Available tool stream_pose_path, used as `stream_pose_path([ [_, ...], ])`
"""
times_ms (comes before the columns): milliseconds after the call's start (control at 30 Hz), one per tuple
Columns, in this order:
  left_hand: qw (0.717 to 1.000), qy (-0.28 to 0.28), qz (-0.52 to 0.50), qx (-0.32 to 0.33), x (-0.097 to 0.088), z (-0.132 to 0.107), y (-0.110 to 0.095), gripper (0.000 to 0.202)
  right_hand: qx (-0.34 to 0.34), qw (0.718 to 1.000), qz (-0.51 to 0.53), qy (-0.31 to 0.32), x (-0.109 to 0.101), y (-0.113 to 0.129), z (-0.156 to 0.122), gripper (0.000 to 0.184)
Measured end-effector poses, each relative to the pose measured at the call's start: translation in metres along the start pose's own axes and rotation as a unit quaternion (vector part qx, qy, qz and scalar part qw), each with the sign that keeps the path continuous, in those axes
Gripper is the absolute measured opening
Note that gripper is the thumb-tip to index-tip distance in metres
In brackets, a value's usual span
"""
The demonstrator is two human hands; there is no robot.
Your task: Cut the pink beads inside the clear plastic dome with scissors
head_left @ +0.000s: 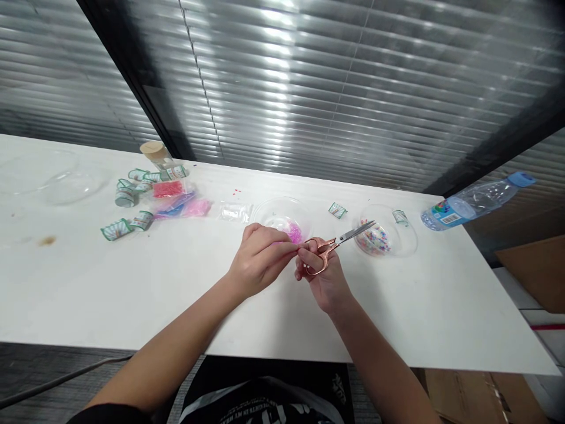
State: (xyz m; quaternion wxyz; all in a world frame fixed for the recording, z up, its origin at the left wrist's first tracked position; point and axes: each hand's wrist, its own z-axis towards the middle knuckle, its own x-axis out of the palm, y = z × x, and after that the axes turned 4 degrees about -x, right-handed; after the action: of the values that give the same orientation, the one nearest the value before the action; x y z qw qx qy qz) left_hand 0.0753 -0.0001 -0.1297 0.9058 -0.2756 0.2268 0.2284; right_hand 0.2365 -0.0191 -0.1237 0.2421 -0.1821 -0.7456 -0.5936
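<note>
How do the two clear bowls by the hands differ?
The centre bowl holds pink beads; the right bowl holds mixed-colour beads. The left hand partly hides the centre bowl, while the scissors in the right hand point over the right bowl. Both are clear, round and sit on the white table.

On the white table [132,294], the left hand [260,259] and right hand [324,280] meet mid-table, the right holding copper-coloured metal scissors [339,240] whose blades point right toward a clear round bowl of mixed-colour beads [404,244]. Behind the hands sits a clear round bowl of pink beads [278,212]; left of it lie small clear bags of beads [168,189], a cork-lidded glass jar [154,153] behind them. A clear plastic water bottle [477,203] lies far right.
</note>
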Motion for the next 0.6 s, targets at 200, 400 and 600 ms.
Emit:
stream_pose_path([
  [200, 1.000, 0.005, -0.021, -0.008, 0.0001, 0.0009, -0.0028, 0.016, -0.021, 1.000, -0.016, 0.012, -0.0018, -0.0018, 0.0000, 0.036],
  [400, 1.000, -0.008, -0.015, 0.008, -0.0010, 0.0023, -0.0059, 0.021, -0.070, 0.996, -0.053, 0.016, -0.0037, -0.0052, 0.0002, 0.033],
  [600, 1.000, -0.005, -0.022, 0.000, -0.0010, 0.0033, -0.0065, 0.019, -0.077, 0.994, -0.078, 0.017, -0.0052, -0.0070, 0.0007, 0.032],
])
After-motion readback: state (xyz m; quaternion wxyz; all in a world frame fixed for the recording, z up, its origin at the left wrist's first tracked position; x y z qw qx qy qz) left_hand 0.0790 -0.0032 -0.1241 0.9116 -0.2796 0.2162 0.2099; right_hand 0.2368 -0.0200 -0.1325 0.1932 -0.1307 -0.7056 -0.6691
